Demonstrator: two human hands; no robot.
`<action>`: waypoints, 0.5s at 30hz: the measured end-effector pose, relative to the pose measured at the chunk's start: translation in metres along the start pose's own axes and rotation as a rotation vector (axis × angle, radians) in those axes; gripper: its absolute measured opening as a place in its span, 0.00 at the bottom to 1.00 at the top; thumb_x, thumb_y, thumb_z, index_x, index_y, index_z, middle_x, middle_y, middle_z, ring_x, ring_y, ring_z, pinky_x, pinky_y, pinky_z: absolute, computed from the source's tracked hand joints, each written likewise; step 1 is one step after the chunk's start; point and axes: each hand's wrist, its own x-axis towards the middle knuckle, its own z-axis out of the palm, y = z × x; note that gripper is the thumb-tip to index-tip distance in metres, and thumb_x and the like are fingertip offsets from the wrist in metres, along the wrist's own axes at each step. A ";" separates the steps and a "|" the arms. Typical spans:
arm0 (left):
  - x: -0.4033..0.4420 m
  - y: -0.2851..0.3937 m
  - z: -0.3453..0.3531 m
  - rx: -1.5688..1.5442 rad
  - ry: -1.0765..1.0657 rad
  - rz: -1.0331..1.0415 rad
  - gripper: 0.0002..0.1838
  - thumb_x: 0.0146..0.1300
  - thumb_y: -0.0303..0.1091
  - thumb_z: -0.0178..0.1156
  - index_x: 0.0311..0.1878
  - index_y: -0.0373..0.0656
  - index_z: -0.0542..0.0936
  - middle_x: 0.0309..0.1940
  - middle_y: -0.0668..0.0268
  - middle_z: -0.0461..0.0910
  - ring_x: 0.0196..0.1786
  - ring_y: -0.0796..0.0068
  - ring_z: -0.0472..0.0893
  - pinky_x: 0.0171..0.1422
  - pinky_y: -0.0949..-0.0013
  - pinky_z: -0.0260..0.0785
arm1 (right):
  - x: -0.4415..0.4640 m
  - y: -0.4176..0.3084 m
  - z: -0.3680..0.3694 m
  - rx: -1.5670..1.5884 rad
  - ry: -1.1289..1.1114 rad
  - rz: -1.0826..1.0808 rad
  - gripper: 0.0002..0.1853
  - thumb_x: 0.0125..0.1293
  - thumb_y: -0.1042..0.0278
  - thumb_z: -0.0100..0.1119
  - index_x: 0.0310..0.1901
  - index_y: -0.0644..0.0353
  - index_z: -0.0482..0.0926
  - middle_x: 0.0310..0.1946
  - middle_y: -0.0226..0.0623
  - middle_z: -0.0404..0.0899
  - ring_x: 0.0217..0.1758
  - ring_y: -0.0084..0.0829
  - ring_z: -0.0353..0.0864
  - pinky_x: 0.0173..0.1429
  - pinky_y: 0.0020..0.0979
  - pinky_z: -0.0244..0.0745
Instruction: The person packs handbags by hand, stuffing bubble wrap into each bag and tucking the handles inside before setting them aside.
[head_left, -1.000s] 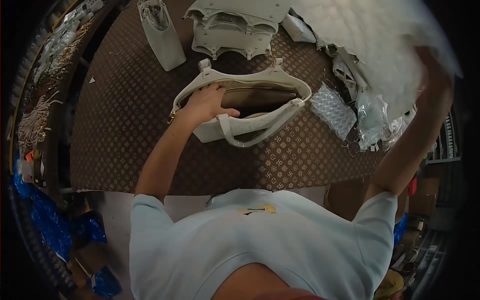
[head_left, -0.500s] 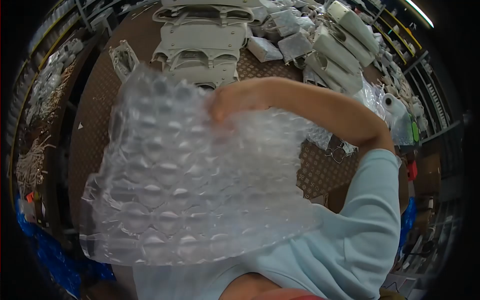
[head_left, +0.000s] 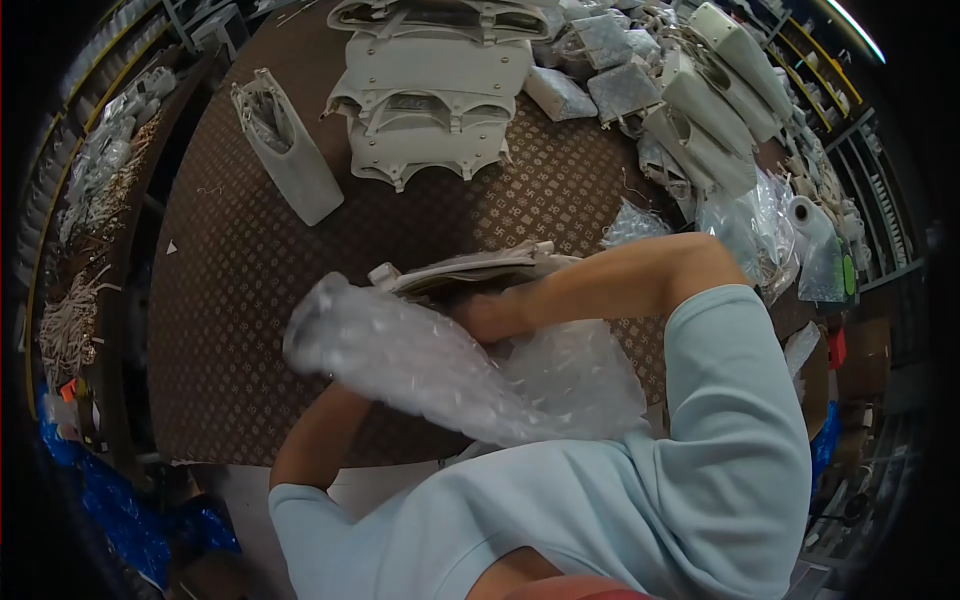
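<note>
A cream handbag (head_left: 505, 268) is on the table in front of me, its opening facing my body. My right hand (head_left: 490, 316) is at that opening, bent inward, and its fingers are hidden by the bag's shadow and the wrap. A sheet of clear bubble wrap (head_left: 420, 365), folded and blurred, lies against the right hand and spreads to both sides between the bag and my chest. Of my left arm only the forearm shows; the left hand is covered by the bubble wrap.
A round table (head_left: 230, 330) has a brown patterned cover. One cream bag (head_left: 290, 155) stands at the left, with a row of cream bags (head_left: 435, 75) at the back. Wrapped parcels (head_left: 605, 85) and more bags (head_left: 700, 120) are heaped at the right, beside a white roll (head_left: 803, 212).
The bubble wrap has dropped from its spread, raised position and folded toward my body, uncovering the handbag. My right hand has moved down and slightly right to the bag's opening.
</note>
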 end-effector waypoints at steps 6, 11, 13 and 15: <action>-0.018 0.002 0.008 -0.005 -0.127 0.097 0.30 0.63 0.60 0.47 0.46 0.41 0.81 0.42 0.54 0.80 0.48 0.57 0.77 0.55 0.65 0.65 | 0.035 -0.007 0.014 0.200 0.175 -0.085 0.17 0.64 0.67 0.47 0.54 0.59 0.73 0.44 0.42 0.79 0.46 0.40 0.79 0.47 0.38 0.75; -0.044 -0.002 0.008 0.014 0.083 0.149 0.19 0.60 0.50 0.57 0.41 0.43 0.81 0.41 0.59 0.80 0.44 0.64 0.79 0.49 0.66 0.70 | 0.047 0.003 0.036 0.486 0.223 -0.098 0.18 0.65 0.67 0.47 0.55 0.59 0.72 0.47 0.41 0.78 0.48 0.38 0.78 0.51 0.37 0.73; -0.050 -0.005 0.019 0.154 0.945 0.441 0.18 0.54 0.35 0.62 0.48 0.40 0.77 0.48 0.60 0.75 0.49 0.66 0.77 0.52 0.64 0.69 | 0.029 0.027 0.041 0.569 0.284 -0.092 0.18 0.65 0.67 0.46 0.56 0.59 0.72 0.48 0.41 0.78 0.49 0.37 0.77 0.52 0.36 0.73; -0.035 -0.019 0.024 0.355 0.968 0.280 0.23 0.51 0.32 0.63 0.53 0.40 0.73 0.53 0.60 0.72 0.54 0.63 0.74 0.56 0.61 0.67 | 0.014 0.043 0.049 0.650 0.350 -0.083 0.18 0.66 0.68 0.46 0.57 0.59 0.72 0.49 0.40 0.78 0.50 0.37 0.77 0.53 0.36 0.72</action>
